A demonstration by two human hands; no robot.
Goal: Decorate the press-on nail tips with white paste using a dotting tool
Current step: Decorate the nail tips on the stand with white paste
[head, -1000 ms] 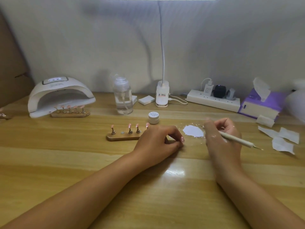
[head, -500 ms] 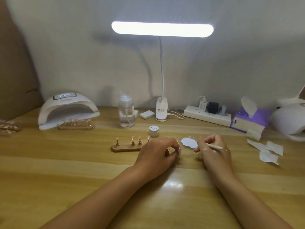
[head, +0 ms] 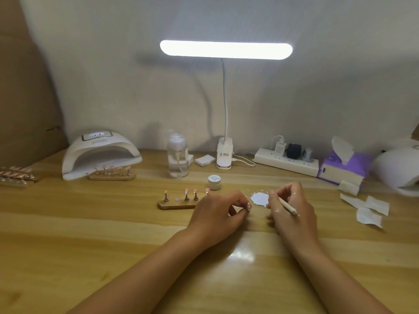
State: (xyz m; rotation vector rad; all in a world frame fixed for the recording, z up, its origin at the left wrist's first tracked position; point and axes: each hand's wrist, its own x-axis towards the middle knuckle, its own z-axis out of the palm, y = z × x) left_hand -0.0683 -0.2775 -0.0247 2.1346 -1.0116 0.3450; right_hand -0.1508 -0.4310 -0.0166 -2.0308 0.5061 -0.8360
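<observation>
Mid-frame, the right hand (head: 292, 210) grips the dotting tool (head: 288, 206) beside white paste (head: 260, 198), the left hand (head: 216, 215) curled, its hold unclear; a small, steady pickup seems best.

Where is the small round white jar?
Head view: the small round white jar stands mid-table, just behind the left hand, in front of the clear pump bottle, right of the wooden nail stand.

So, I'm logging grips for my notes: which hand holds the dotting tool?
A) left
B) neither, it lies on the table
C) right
C: the right hand grips the dotting tool, fingers curled round its shaft; the left hand shows no tool.
</observation>
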